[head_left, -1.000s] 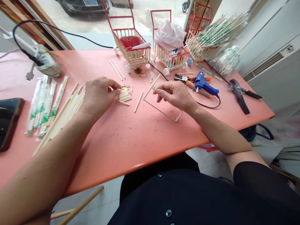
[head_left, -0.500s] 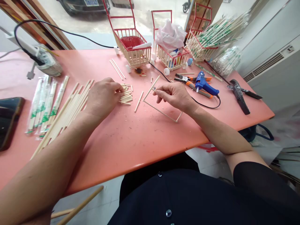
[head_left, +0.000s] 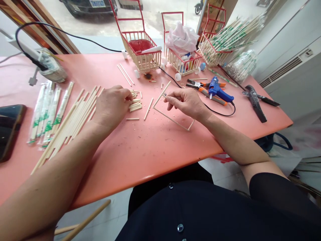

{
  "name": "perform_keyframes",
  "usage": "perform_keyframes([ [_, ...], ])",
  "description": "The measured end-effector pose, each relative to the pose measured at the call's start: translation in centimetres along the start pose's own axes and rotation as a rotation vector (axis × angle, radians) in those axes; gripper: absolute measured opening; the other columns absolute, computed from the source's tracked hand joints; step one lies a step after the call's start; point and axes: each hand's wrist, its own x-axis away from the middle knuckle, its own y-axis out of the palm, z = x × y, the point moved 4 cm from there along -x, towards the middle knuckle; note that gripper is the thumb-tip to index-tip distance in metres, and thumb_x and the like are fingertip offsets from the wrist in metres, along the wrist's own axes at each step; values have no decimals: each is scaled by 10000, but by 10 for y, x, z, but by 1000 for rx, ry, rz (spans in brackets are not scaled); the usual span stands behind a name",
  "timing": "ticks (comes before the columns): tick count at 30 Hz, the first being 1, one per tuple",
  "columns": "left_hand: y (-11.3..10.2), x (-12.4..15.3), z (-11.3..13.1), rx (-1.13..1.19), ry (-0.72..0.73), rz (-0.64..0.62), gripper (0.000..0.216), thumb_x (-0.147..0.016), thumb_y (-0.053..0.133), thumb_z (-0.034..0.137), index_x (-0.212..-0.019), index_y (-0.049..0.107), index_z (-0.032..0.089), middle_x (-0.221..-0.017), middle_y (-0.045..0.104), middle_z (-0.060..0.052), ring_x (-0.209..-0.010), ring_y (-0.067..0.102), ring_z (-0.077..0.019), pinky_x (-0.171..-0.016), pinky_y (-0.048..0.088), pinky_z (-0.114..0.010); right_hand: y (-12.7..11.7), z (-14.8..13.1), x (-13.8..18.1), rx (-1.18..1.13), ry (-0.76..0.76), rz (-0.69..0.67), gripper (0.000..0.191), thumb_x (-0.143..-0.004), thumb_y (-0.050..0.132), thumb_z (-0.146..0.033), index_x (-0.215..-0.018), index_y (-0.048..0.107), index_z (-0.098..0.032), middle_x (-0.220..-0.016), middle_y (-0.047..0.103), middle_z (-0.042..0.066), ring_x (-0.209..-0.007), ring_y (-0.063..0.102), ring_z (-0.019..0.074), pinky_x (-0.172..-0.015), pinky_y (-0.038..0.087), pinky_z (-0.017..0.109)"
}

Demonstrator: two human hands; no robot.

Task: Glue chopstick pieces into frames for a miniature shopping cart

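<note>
Apparently, the step in hand is picking through short stock with one hand while the other steadies a piece. The left hand (head_left: 112,103) reaches into a small pile of short, pale wooden sticks (head_left: 135,106), its fingers drawn close together at the pile's left edge; I cannot tell whether they grip a stick. The right hand (head_left: 187,102) has thumb and index finger brought together on a thin, pale wooden four-cornered frame (head_left: 162,94), seemingly pinching its upper side, with part of the frame hidden behind the hand. That frame sits right of the pile, over the pink table (head_left: 120,154); one loose short pale stick (head_left: 148,109) lies between them. The blue glue gun with a black cord (head_left: 218,90) lies beyond the right hand. Taking up a single stick would, I judge, call for a fine pinch at one end, with the frame kept steady meanwhile
</note>
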Motion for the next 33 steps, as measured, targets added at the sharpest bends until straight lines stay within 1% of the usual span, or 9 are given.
perform_keyframes([
  [5,1,1,2,-41,-24,-9,174,-863,661,163,-726,596,250,-944,703,-67,-849,526,-255,-797,337,-373,0,1,-1,-10,-4,-1,312,-1052,667,-382,-966,826,-128,-805,840,76,-711,693,130,-672,498,257],
  [8,-2,3,4,-42,-30,-21,182,-897,635,162,-756,568,256,-961,697,-67,-892,541,-266,-825,352,-371,0,1,-1,0,5,1,306,-1055,667,-372,-950,820,-129,-800,837,75,-689,670,125,-660,485,257],
  [10,-8,4,6,-28,-55,15,181,-923,626,170,-783,555,260,-936,690,-60,-910,547,-271,-857,371,-374,0,0,-1,7,17,8,296,-1057,666,-360,-944,815,-130,-803,840,76,-675,653,122,-650,473,258],
  [13,-16,8,15,90,-110,78,138,-918,657,173,-822,599,253,-870,701,-25,-852,565,-234,-892,421,-362,0,-1,0,-4,30,21,283,-1053,665,-344,-943,813,-129,-800,841,74,-674,655,121,-658,471,256],
  [15,-18,13,25,238,-102,98,88,-897,700,194,-834,657,237,-850,728,-9,-815,608,-207,-855,456,-340,-1,-1,0,-10,37,30,287,-1056,665,-348,-948,811,-126,-788,834,69,-680,667,122,-661,470,253],
  [19,-10,29,51,508,-30,71,75,-897,738,274,-844,713,226,-790,746,-8,-734,653,-185,-738,506,-320,-1,-1,0,-19,44,53,274,-1063,656,-334,-964,801,-123,-782,824,60,-675,672,120,-649,465,248],
  [23,2,43,70,509,8,49,80,-900,745,271,-823,741,252,-738,745,2,-697,687,-192,-775,558,-343,-1,0,1,-29,36,61,276,-1068,669,-352,-962,789,-127,-789,829,66,-688,692,132,-666,502,257],
  [27,8,48,77,527,12,89,92,-903,736,247,-812,739,259,-691,727,20,-679,706,-191,-803,569,-355,1,0,1,-62,34,51,369,-1057,716,-476,-956,787,-128,-796,835,75,-693,699,139,-671,521,265],
  [33,10,50,76,568,11,129,120,-962,672,261,-862,735,240,-725,747,8,-612,682,-159,-650,521,-309,0,-2,2,-106,27,40,425,-1048,731,-535,-969,791,-121,-803,829,75,-699,702,131,-677,529,251],
])
